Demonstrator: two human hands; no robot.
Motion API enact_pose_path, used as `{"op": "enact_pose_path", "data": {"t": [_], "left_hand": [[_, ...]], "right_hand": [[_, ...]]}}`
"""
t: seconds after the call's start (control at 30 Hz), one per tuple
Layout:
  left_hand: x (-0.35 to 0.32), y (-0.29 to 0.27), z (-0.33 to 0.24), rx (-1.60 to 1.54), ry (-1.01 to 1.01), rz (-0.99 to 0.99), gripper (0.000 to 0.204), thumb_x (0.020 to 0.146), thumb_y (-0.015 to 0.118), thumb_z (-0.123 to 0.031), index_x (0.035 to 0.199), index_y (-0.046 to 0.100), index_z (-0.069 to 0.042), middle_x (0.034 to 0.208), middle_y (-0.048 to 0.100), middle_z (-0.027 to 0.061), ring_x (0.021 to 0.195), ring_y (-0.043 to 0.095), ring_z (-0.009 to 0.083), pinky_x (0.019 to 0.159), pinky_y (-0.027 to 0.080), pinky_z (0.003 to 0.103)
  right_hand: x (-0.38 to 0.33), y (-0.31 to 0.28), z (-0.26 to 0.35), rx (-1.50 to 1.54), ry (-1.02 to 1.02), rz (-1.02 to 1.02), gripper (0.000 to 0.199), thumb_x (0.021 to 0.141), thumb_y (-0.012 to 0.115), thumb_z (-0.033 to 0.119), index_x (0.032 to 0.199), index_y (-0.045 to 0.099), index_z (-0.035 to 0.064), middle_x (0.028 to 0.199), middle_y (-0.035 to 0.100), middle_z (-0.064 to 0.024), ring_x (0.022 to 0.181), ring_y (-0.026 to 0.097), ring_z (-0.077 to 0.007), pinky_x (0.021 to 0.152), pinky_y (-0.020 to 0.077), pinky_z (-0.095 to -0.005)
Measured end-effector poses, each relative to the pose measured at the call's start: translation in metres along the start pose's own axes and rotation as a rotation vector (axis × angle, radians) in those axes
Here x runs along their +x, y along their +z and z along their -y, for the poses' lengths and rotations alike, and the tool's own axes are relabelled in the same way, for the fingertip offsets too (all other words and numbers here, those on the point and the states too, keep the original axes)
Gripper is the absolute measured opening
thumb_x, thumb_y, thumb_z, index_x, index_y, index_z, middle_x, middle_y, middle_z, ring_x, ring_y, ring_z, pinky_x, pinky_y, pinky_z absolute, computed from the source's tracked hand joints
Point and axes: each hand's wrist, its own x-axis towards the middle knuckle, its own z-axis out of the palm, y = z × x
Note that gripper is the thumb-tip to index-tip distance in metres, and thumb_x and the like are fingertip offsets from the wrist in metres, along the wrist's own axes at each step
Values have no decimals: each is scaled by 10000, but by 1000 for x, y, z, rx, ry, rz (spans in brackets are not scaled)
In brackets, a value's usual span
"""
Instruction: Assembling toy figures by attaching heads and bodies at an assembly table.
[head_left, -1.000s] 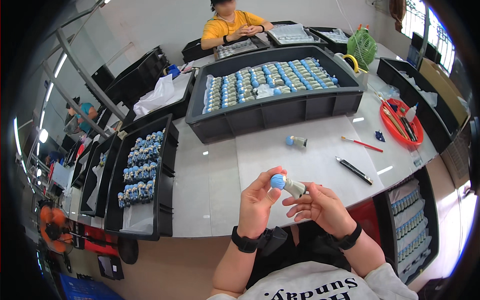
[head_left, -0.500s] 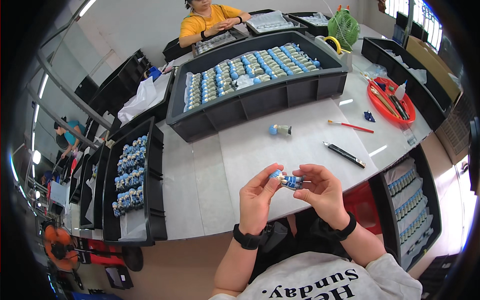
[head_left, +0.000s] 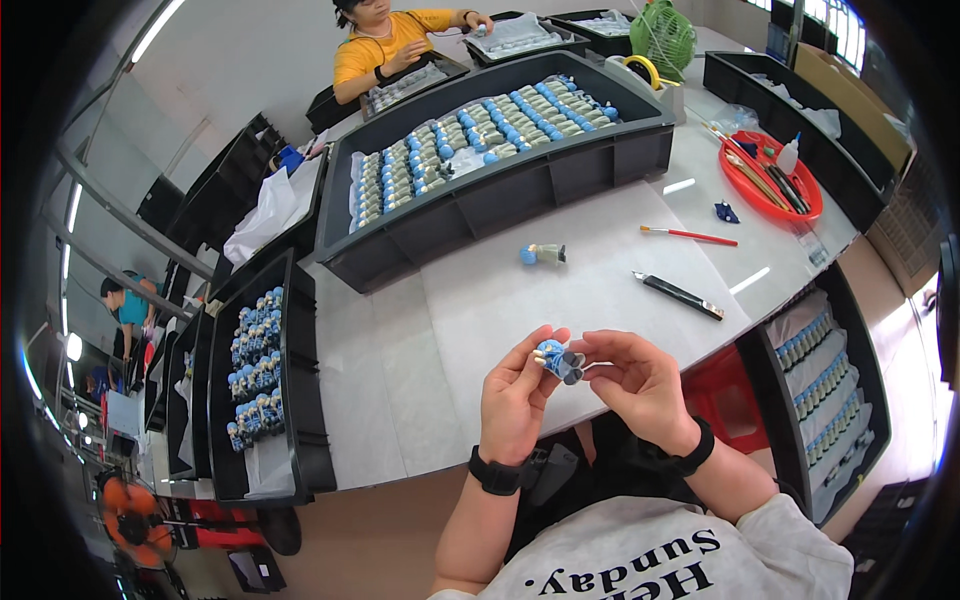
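A: Where's the figure [head_left: 556,361]?
B: In the left hand [head_left: 512,398], on the near side of the big tray [head_left: 500,197]. Thumb and fingers pinch it, feet pointing toward the right hand [head_left: 640,388].
A: And the right's fingers?
B: Half curled, only a narrow gap from the thumb, right by the feet. I can't tell whether they touch.
A: How far along does it look?
B: The big tray seems mostly full: packed rows [head_left: 510,125], with a gap showing pale liner [head_left: 467,160]. Whether those are finished or waiting, I can't tell. One figure is in hand; a loose figure [head_left: 543,254] lies just in front of the big tray, untouched.
A: Other batches?
B: Left of the big tray and nearer, the side tray [head_left: 303,400] holds blue figures [head_left: 257,415], with room left at its near end. Right of the big tray and lower, another tray [head_left: 872,405] is lined with more rows.
A: Tools?
B: The brush [head_left: 690,236] and black tool [head_left: 680,296] lie right of the loose figure, nearer than the big tray. Neither is in use.
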Motion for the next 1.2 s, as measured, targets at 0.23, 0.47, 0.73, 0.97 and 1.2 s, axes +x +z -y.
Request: {"op": "enact_pose_path", "data": {"t": [0.23,0.47,0.73,0.97,1.2], "left_hand": [[4,26,22,473,245,74,276,834,470,61,1104,529,55,1118,546,179,986,555,209,850,446,294],[-5,69,58,818,378,123,265,816,510,74,1081,524,75,1055,571,132,915,561,207,788,465,295],[0,61,93,1059,718,82,152,821,533,47,956,591,87,1002,593,161,857,583,233,766,478,315],[9,63,97,1164,697,13,168,813,567,0,954,589,90,982,599,165,834,581,246,750,477,317],[13,62,102,1138,640,-61,153,807,573,3,933,596,88,962,602,172,821,579,247,740,476,315]], "right_hand": [[-5,-47,16,-273,86,51,220,785,640,126,978,610,25,914,629,-60,835,589,-132,681,491,-246],[-50,-117,21,-210,29,-100,242,757,637,68,986,588,9,867,627,-71,791,580,-142,728,473,-273],[-201,-275,37,-271,-10,-1193,278,713,615,8,963,493,-3,859,555,-101,754,584,-149,609,526,-270],[-364,-391,24,-697,646,-1673,145,652,635,61,766,565,5,743,598,-122,691,614,-183,550,513,-296],[-401,-400,9,-1238,1390,-1446,191,677,618,94,842,620,-2,931,608,-210,900,601,-329,763,498,-385]]}}
